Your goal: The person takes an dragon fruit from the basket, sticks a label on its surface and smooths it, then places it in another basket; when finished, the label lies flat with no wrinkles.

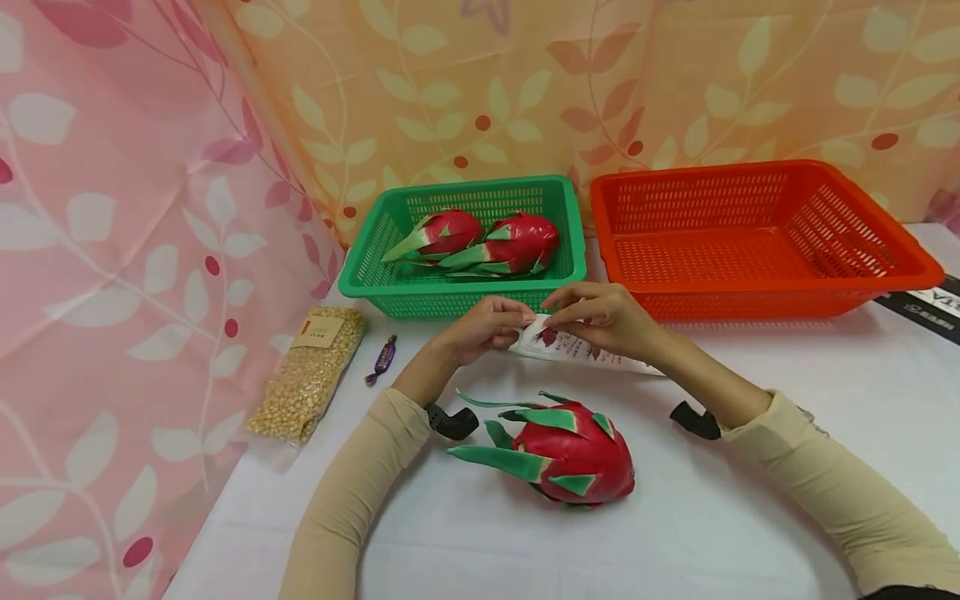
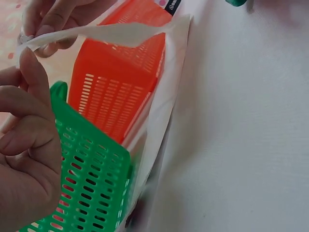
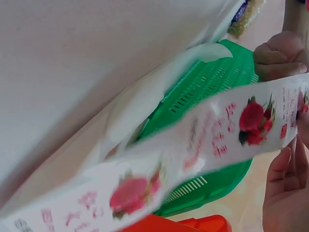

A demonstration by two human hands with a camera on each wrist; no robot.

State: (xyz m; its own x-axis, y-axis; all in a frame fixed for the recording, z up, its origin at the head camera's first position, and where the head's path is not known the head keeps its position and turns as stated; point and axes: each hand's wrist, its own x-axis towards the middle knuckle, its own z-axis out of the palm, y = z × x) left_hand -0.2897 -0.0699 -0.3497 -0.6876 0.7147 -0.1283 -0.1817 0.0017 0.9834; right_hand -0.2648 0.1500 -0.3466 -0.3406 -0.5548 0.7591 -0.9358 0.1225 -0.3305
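Note:
Both hands are at a long white label strip printed with dragon fruit pictures and red lettering. My left hand pinches its left end between thumb and forefinger. Close beside it, my right hand also pinches the strip near that end. In the right wrist view the printed face of the strip shows, and the rest of it hangs away in a loop. The left wrist view shows its plain back. Nearer me, a red dragon fruit with green scales lies on the white table between the forearms.
Behind the hands stands a green basket holding two dragon fruits. An orange-red basket is to its right. At left lie a bag of yellow kernels and a purple-wrapped candy. A black-and-white box sits far right.

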